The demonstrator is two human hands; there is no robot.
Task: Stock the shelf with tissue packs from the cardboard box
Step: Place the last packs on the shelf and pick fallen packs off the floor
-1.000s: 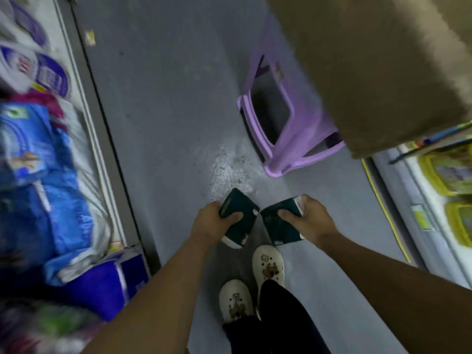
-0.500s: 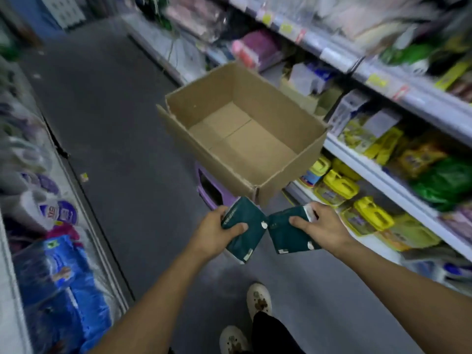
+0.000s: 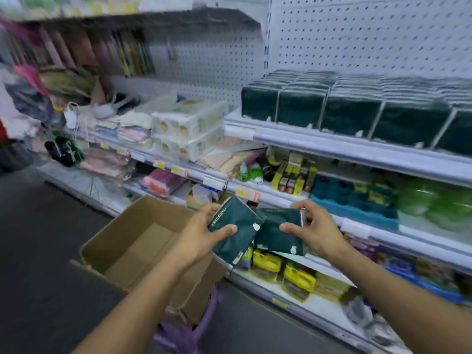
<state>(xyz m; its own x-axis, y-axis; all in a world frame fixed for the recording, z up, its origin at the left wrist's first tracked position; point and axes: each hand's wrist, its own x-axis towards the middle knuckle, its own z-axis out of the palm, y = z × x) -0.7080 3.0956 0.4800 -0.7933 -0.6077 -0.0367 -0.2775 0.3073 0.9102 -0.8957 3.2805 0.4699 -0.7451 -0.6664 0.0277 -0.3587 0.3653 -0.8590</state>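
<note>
Left hand grips one green tissue pack, right hand grips another pack, mid-frame, above the cardboard box. Step: carrying packs to shelf, upper right. Next: lift & slot beside the row.

The cardboard box hides most of the purple stool beneath it, and its right wall sits behind the left forearm. Above the box, the shelf goods smear into blur, perhaps folded cloths.
</note>
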